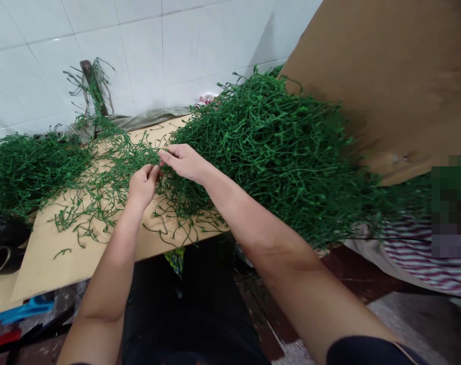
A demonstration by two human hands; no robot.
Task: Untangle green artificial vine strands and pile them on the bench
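Thin green stems with small branching tips, apparently plastic, lie in a big tangled heap (276, 147) to the right of my hands. At the heap's left edge, my right hand (185, 161) is closed, thumb and fingers pinching thin green stems. Just below and left of it, my left hand (142, 185) is pinched too, its fingertips on the stems and almost touching the right hand. The exact strands between the fingers are too fine to make out. Loose stems (112, 177) are scattered over the cardboard (55, 253) around my left hand.
Another stem pile (21, 172) sits at the far left, beside dark cylinders (2, 261). Stems hang on an upright post (88, 76) by the white tiled wall (139, 50). A large cardboard sheet (397, 81) leans at right. Below left lies a blue object (29, 309).
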